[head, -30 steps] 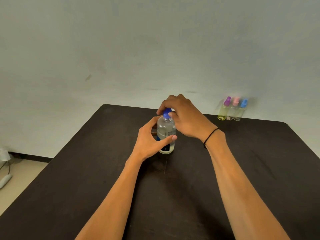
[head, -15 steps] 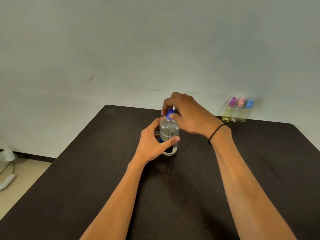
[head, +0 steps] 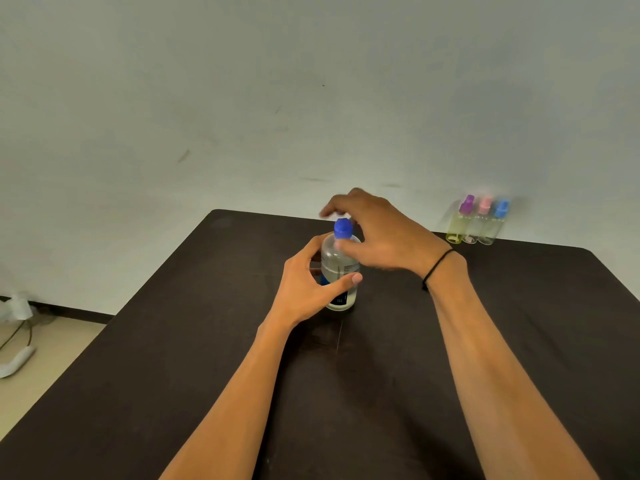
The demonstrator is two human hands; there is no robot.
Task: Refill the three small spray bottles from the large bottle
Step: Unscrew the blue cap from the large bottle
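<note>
Right hand point(head: 377, 233): fingers spread and blurred around the blue cap point(head: 343, 229), loosened rather than clamped, holding nothing that can be made out; cap directly beneath the fingertips, seated on the neck. Left hand point(head: 308, 282): wrapped round the large bottle point(head: 337, 271), thumb across its front; bottle upright, long axis vertical, mid-table point(head: 173, 341). Three small spray bottles point(head: 476, 220): upright in a touching row, right of and beyond the large bottle, at the table's far edge by the wall; right hand nearer them; nothing stands between. Likely step: uncapping.
</note>
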